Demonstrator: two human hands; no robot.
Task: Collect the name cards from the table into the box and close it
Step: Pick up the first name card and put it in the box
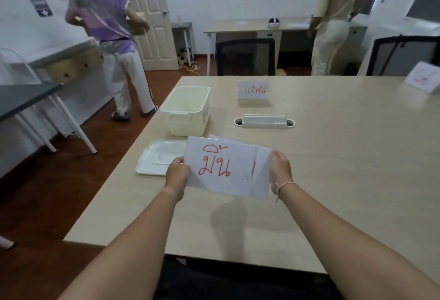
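Note:
I hold a white name card (226, 168) with red writing above the beige table (333, 168), my left hand (177, 171) on its left edge and my right hand (281, 168) on its right edge. The open white box (188, 109) stands behind the card at the table's left side. Its flat white lid (158, 159) lies on the table in front of it, partly hidden by the card. A second name card (253, 91) stands upright further back. A third name card (422, 77) stands at the far right edge.
A white cable port (264, 121) is set into the table's middle. Two black chairs (245, 56) stand at the far side. Two people stand in the background, one at the left near a door, one at the right by a desk (238, 25).

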